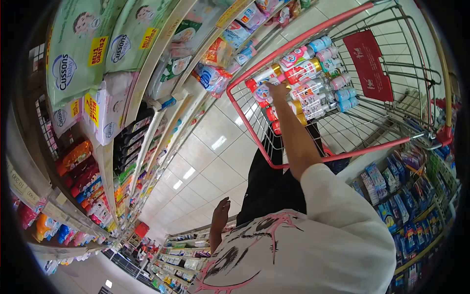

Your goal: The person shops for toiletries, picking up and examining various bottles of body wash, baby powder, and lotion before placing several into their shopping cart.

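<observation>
My right hand point(279, 93) reaches into the shopping cart point(257, 139), its fingers closed round a white and pink bottle point(262, 93) at the near-left end of the load. Several bottles lie in rows beside it, among them a red and white bottle point(301, 71) and blue-capped bottles point(346, 99). My left hand point(221, 210) hangs over the tiled floor at the lower middle, its fingers somewhat apart and holding nothing.
Shelves on the left carry green wipes packs point(81, 44) and pink-white packs point(113, 105). A blue and red pack point(213, 78) sits on a shelf edge near the cart. Hanging blue packs point(374, 181) are at the right. A red sign point(368, 66) is on the cart.
</observation>
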The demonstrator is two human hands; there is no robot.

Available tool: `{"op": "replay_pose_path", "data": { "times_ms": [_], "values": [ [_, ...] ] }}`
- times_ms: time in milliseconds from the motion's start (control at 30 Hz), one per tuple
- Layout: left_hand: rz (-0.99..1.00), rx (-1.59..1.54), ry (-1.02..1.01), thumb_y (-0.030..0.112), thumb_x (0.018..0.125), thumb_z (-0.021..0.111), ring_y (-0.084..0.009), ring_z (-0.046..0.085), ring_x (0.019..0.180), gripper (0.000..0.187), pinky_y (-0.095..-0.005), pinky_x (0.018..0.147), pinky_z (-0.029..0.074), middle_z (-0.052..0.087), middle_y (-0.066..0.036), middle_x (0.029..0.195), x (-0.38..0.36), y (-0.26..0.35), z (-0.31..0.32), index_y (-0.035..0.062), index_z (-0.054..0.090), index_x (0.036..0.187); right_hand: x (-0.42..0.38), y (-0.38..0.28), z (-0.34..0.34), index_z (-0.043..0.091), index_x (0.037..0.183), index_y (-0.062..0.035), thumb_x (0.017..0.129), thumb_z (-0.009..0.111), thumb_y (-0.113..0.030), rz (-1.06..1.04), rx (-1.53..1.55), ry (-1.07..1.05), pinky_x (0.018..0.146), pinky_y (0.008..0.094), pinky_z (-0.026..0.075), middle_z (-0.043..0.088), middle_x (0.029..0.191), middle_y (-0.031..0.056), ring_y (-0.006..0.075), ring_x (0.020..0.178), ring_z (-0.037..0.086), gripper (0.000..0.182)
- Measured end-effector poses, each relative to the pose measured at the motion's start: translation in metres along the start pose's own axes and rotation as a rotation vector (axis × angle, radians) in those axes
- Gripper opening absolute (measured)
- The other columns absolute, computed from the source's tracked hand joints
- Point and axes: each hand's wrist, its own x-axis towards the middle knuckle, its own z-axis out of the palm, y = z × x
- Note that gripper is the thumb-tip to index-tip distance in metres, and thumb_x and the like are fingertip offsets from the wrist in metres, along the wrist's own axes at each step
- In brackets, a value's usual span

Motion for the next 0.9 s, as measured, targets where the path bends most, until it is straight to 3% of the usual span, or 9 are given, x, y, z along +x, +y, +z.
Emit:
{"op": "replay_pose_path", "data": {
  "times_ms": [100,233,267,433,467,600,700,767,900],
  "values": [
    [-0.072,0.014,0.001,0.026,0.096,0.053,-0.0217,0.063,0.098,0.037,-0.0306,0.085,0.047,0.066,-0.017,0.108,0.001,0.003,-0.017,0.0049,0.056,0.127,0.004,0.016,0.011,0.044,0.124,0.0083,0.057,0.086,-0.042,0.000,0.202,-0.084,0.093,0.0435,0.046,0.056,0.115,0.0272,0.0355,0.109,0.057,0.094],
    [0.027,0.129,0.087,0.026,0.095,0.055,-0.0221,0.063,0.088,0.035,-0.0324,0.078,0.049,0.067,-0.013,0.099,0.007,-0.003,-0.023,0.0040,0.057,0.122,0.021,0.071,0.010,0.041,0.131,0.0110,0.051,0.091,-0.045,-0.517,0.167,-0.148,0.090,0.0408,0.048,0.062,0.113,0.0226,0.0326,0.105,0.060,0.110],
    [0.132,0.162,0.112,0.027,0.095,0.056,-0.0220,0.064,0.087,0.034,-0.0329,0.077,0.050,0.067,-0.013,0.096,0.011,-0.004,-0.025,0.0046,0.058,0.120,-0.012,0.062,-0.028,0.048,0.128,0.0001,0.066,0.086,-0.021,-0.763,0.144,-0.039,0.080,0.0352,0.052,0.065,0.102,0.0112,0.0214,0.093,0.062,0.077],
    [0.280,-0.022,0.127,0.033,0.094,0.056,-0.0250,0.065,0.095,0.038,-0.0342,0.081,0.050,0.066,-0.014,0.104,0.046,0.041,-0.039,0.0070,0.058,0.123,-0.193,-0.034,-0.213,0.055,0.114,0.0009,0.074,0.076,-0.003,-0.894,0.374,-0.331,0.080,0.0323,0.051,0.064,0.098,0.0077,0.0184,0.092,0.062,0.046],
    [0.302,-0.022,0.126,0.032,0.095,0.056,-0.0239,0.064,0.096,0.037,-0.0343,0.087,0.049,0.065,-0.014,0.114,0.053,0.056,-0.043,0.0069,0.059,0.122,-0.218,-0.053,-0.234,0.056,0.113,0.0008,0.075,0.075,-0.003,-0.892,0.388,-0.371,0.081,0.0306,0.050,0.064,0.097,0.0068,0.0167,0.091,0.061,0.043],
    [0.618,-0.108,0.141,0.028,0.094,0.058,-0.0213,0.063,0.093,0.035,-0.0327,0.085,0.049,0.066,-0.013,0.108,0.097,0.103,-0.058,0.0062,0.059,0.121,-0.325,-0.132,-0.300,0.059,0.110,-0.0001,0.077,0.075,-0.005,-0.994,0.482,-0.407,0.080,0.0264,0.048,0.062,0.094,0.0047,0.0122,0.087,0.059,0.037],
    [0.855,-0.181,0.151,0.023,0.093,0.059,-0.0189,0.061,0.094,0.033,-0.0324,0.083,0.048,0.065,-0.012,0.105,0.103,0.148,-0.078,0.0042,0.058,0.121,-0.383,-0.179,-0.330,0.058,0.104,0.0018,0.083,0.069,-0.011,-1.120,0.273,-0.293,0.074,0.0242,0.045,0.061,0.092,0.0034,0.0087,0.082,0.055,0.027],
    [0.883,-0.246,0.138,0.022,0.094,0.057,-0.0173,0.059,0.097,0.034,-0.0324,0.086,0.047,0.065,-0.010,0.107,0.065,0.194,-0.105,0.0040,0.057,0.123,-0.439,-0.210,-0.328,0.057,0.097,0.0010,0.083,0.069,-0.011,-1.167,0.610,-0.451,0.069,0.0230,0.045,0.060,0.085,0.0014,0.0068,0.076,0.053,0.022],
    [0.984,-0.337,0.140,0.019,0.096,0.055,-0.0162,0.058,0.100,0.035,-0.0320,0.089,0.046,0.064,-0.008,0.110,0.041,0.226,-0.116,0.0034,0.054,0.127,-0.460,-0.236,-0.330,0.057,0.095,-0.0021,0.082,0.074,-0.012,-1.293,0.613,-0.599,0.068,0.0226,0.045,0.061,0.084,0.0012,0.0057,0.074,0.055,0.023]
  ]
}}
